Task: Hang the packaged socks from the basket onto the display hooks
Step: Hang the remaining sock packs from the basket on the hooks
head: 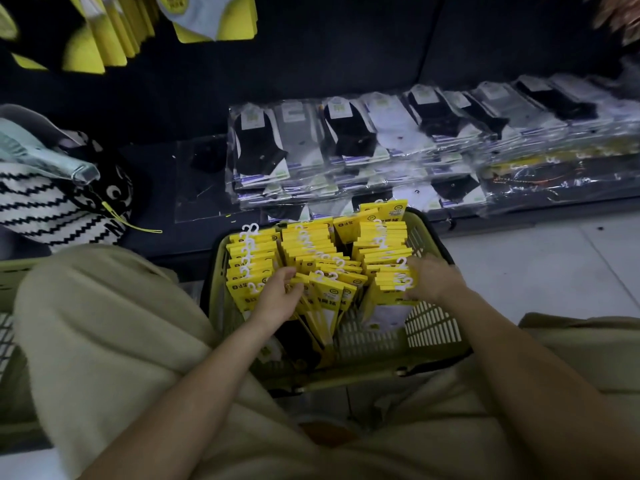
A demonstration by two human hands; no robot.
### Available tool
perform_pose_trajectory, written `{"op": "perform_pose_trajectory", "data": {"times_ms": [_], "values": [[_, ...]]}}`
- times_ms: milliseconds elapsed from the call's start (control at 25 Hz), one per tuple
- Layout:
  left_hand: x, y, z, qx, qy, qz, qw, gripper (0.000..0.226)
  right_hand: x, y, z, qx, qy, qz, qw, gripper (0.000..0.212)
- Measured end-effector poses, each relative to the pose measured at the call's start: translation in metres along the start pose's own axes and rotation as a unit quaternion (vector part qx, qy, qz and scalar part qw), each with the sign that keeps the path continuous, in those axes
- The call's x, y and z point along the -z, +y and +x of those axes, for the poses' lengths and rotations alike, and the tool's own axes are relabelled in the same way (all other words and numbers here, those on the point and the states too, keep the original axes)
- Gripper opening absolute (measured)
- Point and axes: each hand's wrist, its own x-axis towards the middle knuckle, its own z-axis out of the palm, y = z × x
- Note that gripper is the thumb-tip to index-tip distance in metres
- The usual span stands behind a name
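The person crouches with an olive-green slatted plastic basket set between the knees of pale beige trousers, and both bare hands are down inside it, apart from each other. The basket is packed with sock packs on bright yellow cards with small white plastic hooks, standing in three rows.

The left hand sits between the left and middle rows. Its fingers are curled over the card tops there and its thumb presses the nearest leaning pack, so it grips them. The right hand lies on the near end of the right row, fingers stretched over the hooks and thumb under the front cards. I cannot tell whether it pinches them or merely rests on them.

Beyond both hands, on a dark low shelf, lie stacks of black, grey and white socks in clear plastic wrap. Far above the left hand, more yellow packs hang on the dark wall. Out past the left knee is a black-and-white zigzag bag.
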Motion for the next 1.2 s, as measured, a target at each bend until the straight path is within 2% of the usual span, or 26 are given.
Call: {"op": "perform_pose_trajectory", "data": {"times_ms": [120, 240, 320, 400, 480, 600, 720, 880, 920, 1000, 1080, 1200], "values": [[0.002, 0.004, 0.000, -0.009, 0.017, -0.001, 1.000, 0.041, 0.018, 0.005, -0.007, 0.028, -0.002, 0.020, 0.999, 0.072], [-0.005, 0.022, -0.002, -0.060, 0.008, -0.012, 0.998, 0.041, 0.053, 0.011, -0.021, 0.070, 0.016, 0.080, 0.994, 0.068], [-0.017, 0.041, -0.001, -0.083, -0.043, -0.013, 0.996, 0.054, 0.081, 0.011, -0.031, 0.097, 0.030, 0.131, 0.986, 0.066], [-0.030, 0.065, 0.001, -0.100, -0.104, -0.028, 0.989, 0.078, 0.108, 0.004, -0.040, 0.129, 0.037, 0.177, 0.975, 0.058], [-0.036, 0.088, 0.003, -0.111, -0.107, -0.046, 0.987, 0.091, 0.131, -0.009, -0.049, 0.162, 0.031, 0.199, 0.966, 0.050], [-0.023, 0.112, 0.007, -0.126, -0.047, -0.143, 0.981, 0.070, 0.164, -0.031, -0.055, 0.215, 0.023, 0.270, 0.938, 0.042], [0.009, 0.132, 0.014, -0.122, -0.017, -0.239, 0.963, 0.059, 0.194, -0.054, -0.051, 0.243, 0.052, 0.398, 0.883, 0.050], [0.064, 0.160, 0.029, -0.121, 0.034, -0.306, 0.944, 0.048, 0.211, -0.094, -0.025, 0.170, 0.140, 0.577, 0.787, 0.058], [0.077, 0.166, 0.033, -0.121, 0.048, -0.313, 0.941, 0.050, 0.214, -0.106, -0.019, 0.154, 0.165, 0.582, 0.782, 0.056], [0.105, 0.175, 0.040, -0.125, 0.076, -0.315, 0.938, 0.055, 0.223, -0.130, -0.007, 0.148, 0.201, 0.567, 0.785, 0.038], [0.128, 0.182, 0.044, -0.143, 0.088, -0.312, 0.935, 0.051, 0.235, -0.151, -0.001, 0.172, 0.210, 0.569, 0.776, 0.024], [0.159, 0.191, 0.044, -0.172, 0.095, -0.319, 0.927, 0.042, 0.255, -0.173, 0.001, 0.217, 0.223, 0.577, 0.755, 0.015]]}}
